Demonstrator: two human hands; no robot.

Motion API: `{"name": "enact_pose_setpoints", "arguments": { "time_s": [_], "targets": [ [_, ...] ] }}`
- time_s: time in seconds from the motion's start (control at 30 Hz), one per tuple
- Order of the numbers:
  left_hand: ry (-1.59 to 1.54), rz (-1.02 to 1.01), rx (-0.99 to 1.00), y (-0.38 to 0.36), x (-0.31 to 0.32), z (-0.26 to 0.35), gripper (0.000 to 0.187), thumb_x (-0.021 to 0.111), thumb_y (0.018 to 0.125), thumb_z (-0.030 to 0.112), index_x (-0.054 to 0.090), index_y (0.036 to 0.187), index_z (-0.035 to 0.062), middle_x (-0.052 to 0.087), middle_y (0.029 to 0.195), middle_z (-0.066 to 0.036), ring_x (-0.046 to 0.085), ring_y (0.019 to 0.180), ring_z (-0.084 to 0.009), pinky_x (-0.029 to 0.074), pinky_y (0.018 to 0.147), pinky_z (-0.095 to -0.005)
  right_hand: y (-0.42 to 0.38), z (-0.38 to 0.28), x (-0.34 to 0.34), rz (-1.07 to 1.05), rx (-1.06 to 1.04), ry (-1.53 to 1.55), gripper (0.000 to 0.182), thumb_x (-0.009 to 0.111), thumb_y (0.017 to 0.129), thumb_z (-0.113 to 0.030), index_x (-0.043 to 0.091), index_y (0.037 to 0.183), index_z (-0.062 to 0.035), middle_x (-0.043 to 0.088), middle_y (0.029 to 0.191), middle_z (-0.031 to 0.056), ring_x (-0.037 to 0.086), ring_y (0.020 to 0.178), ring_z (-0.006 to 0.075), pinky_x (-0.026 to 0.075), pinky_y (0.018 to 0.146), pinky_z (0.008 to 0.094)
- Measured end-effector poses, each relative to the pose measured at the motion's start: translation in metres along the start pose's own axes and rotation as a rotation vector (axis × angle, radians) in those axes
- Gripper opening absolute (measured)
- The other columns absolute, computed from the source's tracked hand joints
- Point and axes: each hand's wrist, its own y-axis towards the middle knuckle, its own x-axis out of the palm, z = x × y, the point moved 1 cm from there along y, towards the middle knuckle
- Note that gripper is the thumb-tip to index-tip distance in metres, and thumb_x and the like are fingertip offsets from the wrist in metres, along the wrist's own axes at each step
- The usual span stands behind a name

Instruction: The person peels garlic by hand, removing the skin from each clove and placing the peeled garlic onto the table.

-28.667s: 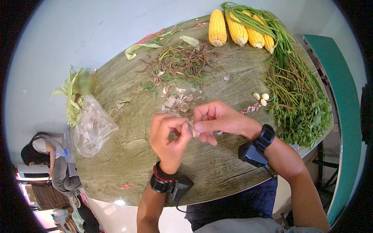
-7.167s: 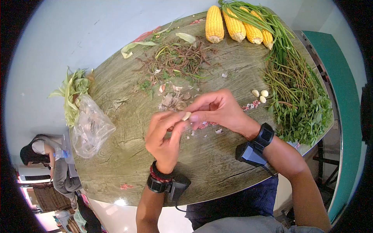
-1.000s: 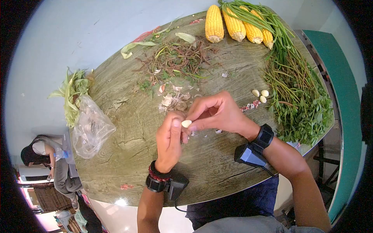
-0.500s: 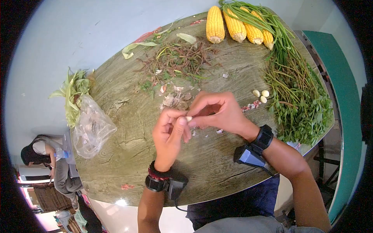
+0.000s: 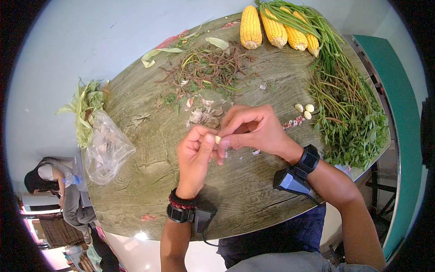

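A small pale garlic clove is pinched between the fingertips of both hands, over the middle of the wooden table. My left hand has its thumb and fingers closed on the clove. From the other side, my right hand grips it with thumb and forefinger. Just beyond my hands lie papery garlic skins and what look like garlic bulb pieces. Several bits of skin are scattered below the right hand. To the right of it sit three peeled garlic cloves, close together.
Several yellow corn cobs lie at the far edge. Long green-leaved stems cover the right side. A pile of brown stem trimmings is at the back, corn husks and a clear plastic bag at left. Another person sits beyond.
My left hand has shifted slightly left and tilted, and more of the clove's pale surface shows between the fingertips. The right hand has barely moved.
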Motion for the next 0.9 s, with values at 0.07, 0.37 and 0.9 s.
{"name": "enact_pose_setpoints", "arguments": {
  "time_s": [0.07,0.37,0.9],
  "targets": [
    [-0.011,-0.015,-0.016,0.0,0.0,0.0,0.02,0.053,0.098,0.022,0.055,0.096,0.0021,0.062,0.08,-0.005,0.057,0.063,-0.0085,0.046,0.052,-0.0214,-0.001,0.003,0.0,0.004,0.004,0.038,0.01,0.075,0.08,-0.009,0.07,0.086,-0.0023,0.064,0.084,0.0027,0.059,0.073,0.0068,0.045,0.056,0.0202],
    [-0.034,-0.072,-0.095,-0.001,0.001,-0.003,0.021,0.052,0.099,0.024,0.053,0.093,0.0045,0.061,0.079,-0.004,0.055,0.061,-0.0077,0.046,0.052,-0.0213,0.0,-0.004,0.004,0.053,0.132,0.102,0.009,0.072,0.083,-0.008,0.067,0.085,-0.0009,0.062,0.083,0.0026,0.057,0.07,0.0066,0.045,0.057,0.0209],
    [0.16,-0.019,0.134,-0.002,0.007,-0.004,0.014,0.053,0.098,0.016,0.051,0.092,0.0037,0.06,0.078,-0.005,0.054,0.063,-0.0083,0.047,0.058,-0.0222,-0.003,0.001,0.004,0.021,0.079,-0.04,0.012,0.072,0.085,-0.01,0.065,0.092,-0.0034,0.063,0.077,0.0001,0.057,0.061,0.0046,0.044,0.051,0.0194]
  ]
}}
